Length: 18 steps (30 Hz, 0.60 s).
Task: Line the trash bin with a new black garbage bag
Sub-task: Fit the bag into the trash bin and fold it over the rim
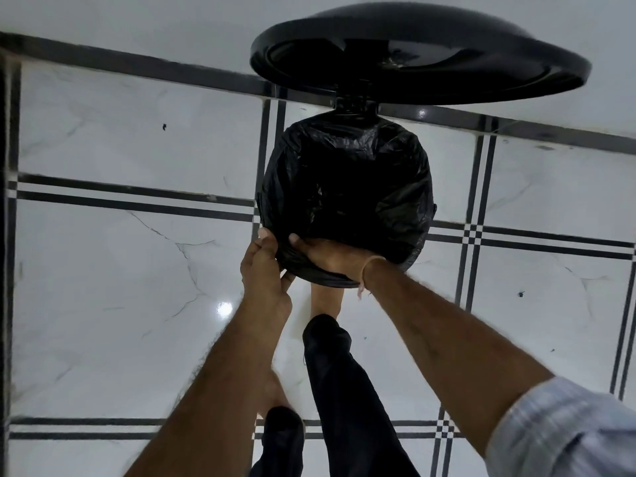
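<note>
A round trash bin stands on the tiled floor ahead of me, its black lid swung up and open at the back. A black garbage bag is spread over the bin's mouth and folded down over the rim, hiding the bin body. My left hand pinches the bag's edge at the near left rim. My right hand grips the bag's folded edge at the near rim, thumb on top. A thin thread band circles my right wrist.
White marble floor tiles with black double stripes surround the bin. A dark baseboard runs along the wall behind it. My bare feet and dark trouser legs stand just below the bin.
</note>
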Motion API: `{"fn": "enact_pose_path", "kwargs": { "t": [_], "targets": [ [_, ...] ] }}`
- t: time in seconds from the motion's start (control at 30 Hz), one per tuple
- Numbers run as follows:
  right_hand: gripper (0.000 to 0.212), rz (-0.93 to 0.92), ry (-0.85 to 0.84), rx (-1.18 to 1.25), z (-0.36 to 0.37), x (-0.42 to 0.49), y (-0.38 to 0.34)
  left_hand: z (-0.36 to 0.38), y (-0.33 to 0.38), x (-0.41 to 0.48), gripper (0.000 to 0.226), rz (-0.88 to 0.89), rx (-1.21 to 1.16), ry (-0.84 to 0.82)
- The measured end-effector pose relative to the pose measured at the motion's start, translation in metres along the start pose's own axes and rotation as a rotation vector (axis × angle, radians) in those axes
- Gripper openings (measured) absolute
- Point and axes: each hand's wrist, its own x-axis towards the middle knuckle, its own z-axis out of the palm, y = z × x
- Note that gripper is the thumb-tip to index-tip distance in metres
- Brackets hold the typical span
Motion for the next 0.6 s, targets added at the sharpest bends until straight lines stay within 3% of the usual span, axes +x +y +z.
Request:
{"fn": "enact_pose_path", "kwargs": {
  "t": [0.07,0.17,0.23,0.4,0.53,0.6],
  "targets": [
    [0.060,-0.027,0.110,-0.125,-0.017,-0.001,-0.003,0.000,-0.001,0.000,0.035,-0.008,-0.003,0.004],
    [0.049,-0.112,0.493,-0.243,-0.065,-0.004,-0.018,0.000,-0.002,0.004,0.037,-0.002,0.002,0.010],
    [0.052,-0.122,0.609,-0.247,-0.098,-0.004,-0.029,0.000,-0.003,0.006,0.040,0.005,0.006,0.009],
    [0.062,0.070,0.381,-0.252,-0.123,0.008,-0.023,0.001,-0.006,0.006,0.043,0.013,-0.002,0.019],
    [0.054,0.093,0.505,-0.504,-0.091,-0.008,-0.004,0.003,-0.005,0.004,0.040,0.015,0.002,0.032],
    [0.056,0.114,0.487,-0.705,-0.068,-0.023,0.006,0.003,-0.005,0.003,0.039,0.011,-0.002,0.044]
  ]
}}
